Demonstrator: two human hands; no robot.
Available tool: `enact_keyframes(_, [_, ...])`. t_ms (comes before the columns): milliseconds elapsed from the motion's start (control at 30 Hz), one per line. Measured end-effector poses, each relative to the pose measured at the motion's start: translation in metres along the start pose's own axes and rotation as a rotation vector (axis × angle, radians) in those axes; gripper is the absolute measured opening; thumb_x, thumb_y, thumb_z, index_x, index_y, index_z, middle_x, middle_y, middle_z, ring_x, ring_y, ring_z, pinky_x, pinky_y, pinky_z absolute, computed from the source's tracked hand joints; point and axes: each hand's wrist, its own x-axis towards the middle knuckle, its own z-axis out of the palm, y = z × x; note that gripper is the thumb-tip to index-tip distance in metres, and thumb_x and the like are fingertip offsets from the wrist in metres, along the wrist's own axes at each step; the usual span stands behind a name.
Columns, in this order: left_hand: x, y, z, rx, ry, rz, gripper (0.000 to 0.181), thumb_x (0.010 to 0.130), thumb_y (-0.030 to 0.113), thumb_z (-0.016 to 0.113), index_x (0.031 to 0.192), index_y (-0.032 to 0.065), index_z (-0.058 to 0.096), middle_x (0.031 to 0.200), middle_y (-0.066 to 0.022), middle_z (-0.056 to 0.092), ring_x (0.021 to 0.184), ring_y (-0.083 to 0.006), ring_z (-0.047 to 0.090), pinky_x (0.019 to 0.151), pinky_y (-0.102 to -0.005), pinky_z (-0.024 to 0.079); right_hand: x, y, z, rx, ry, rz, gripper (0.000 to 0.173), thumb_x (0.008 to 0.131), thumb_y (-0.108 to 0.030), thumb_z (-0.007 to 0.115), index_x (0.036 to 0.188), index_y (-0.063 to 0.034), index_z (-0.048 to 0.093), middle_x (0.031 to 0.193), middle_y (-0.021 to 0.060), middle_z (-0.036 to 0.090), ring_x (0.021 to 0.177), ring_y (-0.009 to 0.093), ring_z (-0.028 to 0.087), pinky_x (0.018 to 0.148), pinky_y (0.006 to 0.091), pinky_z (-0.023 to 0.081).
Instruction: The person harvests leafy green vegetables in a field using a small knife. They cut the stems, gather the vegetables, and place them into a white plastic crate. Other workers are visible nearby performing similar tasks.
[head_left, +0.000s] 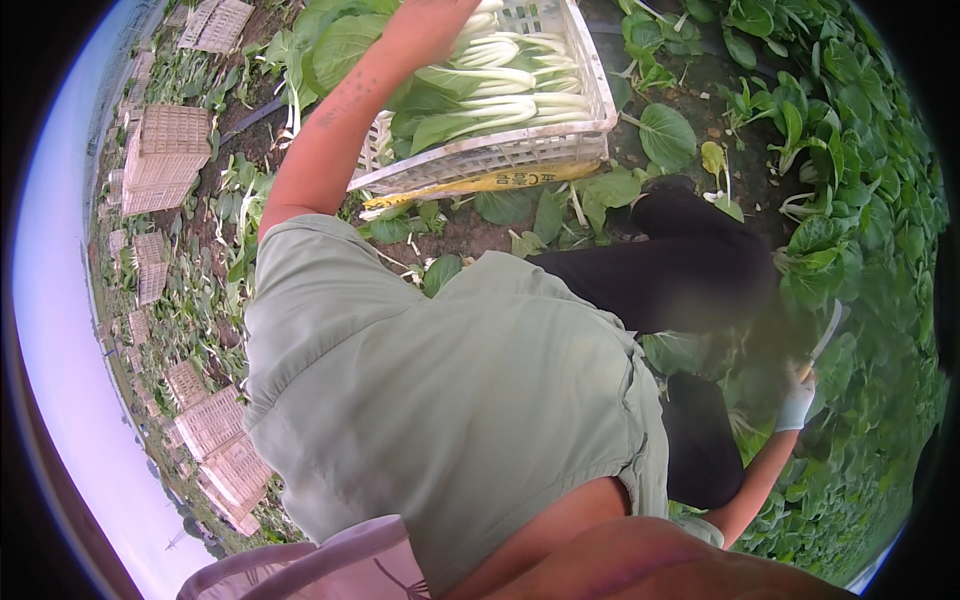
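My left hand (431, 34) is bare and reaches over a white plastic crate (592, 67) at the top; the frame's edge cuts off its fingers, so its grip is hidden. Beneath and beside it, bok choy (495, 109) lies in rows in the crate, white stems to the right. A yellow printed strip (495, 180) runs along the crate's near side. At the right, my right hand (796, 397), in a light glove, is shut on the handle of a knife (827, 330). Its blade points up beside growing bok choy (821, 240).
Dense leafy plants (877, 450) fill the right side. Loose leaves (502, 206) and cut stems litter the soil below the crate. My black-trousered knees (675, 277) are bent between crate and knife. Stacked crates (165, 157) stand across the field at the left.
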Motion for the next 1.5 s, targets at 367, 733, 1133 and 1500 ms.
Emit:
enact_keyframes(367, [0.13, 0.041, 0.207, 0.075, -0.033, 0.111, 0.041, 0.08, 0.02, 0.067, 0.116, 0.0081, 0.052, 0.107, -0.0126, 0.063, 0.099, -0.0308, 0.063, 0.086, -0.0491, 0.045, -0.003, -0.021, -0.002, -0.228, -0.019, 0.076, 0.017, 0.088, -0.016, 0.071, 0.095, -0.0067, 0.058, 0.071, -0.0029, 0.056, 0.052, 0.006, 0.047, 0.043, 0.0218, 0.037])
enact_keyframes(733, [0.119, 0.053, 0.224, -0.067, -0.012, -0.046, 0.062, 0.082, 0.052, 0.066, 0.127, 0.011, 0.052, 0.127, -0.0101, 0.055, 0.124, -0.0272, 0.047, 0.1, -0.0472, 0.034, 0.031, -0.036, 0.032, -0.094, -0.163, 0.101, 0.019, 0.086, -0.013, 0.071, 0.099, -0.0062, 0.06, 0.075, -0.0036, 0.057, 0.058, 0.006, 0.048, 0.05, 0.0219, 0.039])
enact_keyframes(1133, [0.125, 0.053, 0.227, -0.123, -0.082, -0.12, 0.041, 0.077, 0.021, 0.07, 0.116, 0.0093, 0.06, 0.114, -0.0109, 0.066, 0.11, -0.0274, 0.062, 0.097, -0.0448, 0.04, 0.037, -0.021, 0.031, -0.251, -0.132, 0.231, 0.025, 0.082, -0.012, 0.075, 0.097, -0.0048, 0.056, 0.075, 0.0001, 0.06, 0.058, 0.008, 0.053, 0.049, 0.0242, 0.042])
enact_keyframes(1500, [0.099, 0.013, 0.134, -0.457, 0.557, -0.205, 0.042, 0.075, 0.017, 0.069, 0.113, 0.009, 0.055, 0.104, -0.0144, 0.067, 0.092, -0.0343, 0.066, 0.083, -0.0461, 0.051, 0.027, -0.066, 0.038, -0.293, -0.126, 0.116, 0.023, 0.08, -0.004, 0.075, 0.092, -0.006, 0.055, 0.073, 0.0001, 0.059, 0.058, 0.009, 0.051, 0.052, 0.025, 0.043])
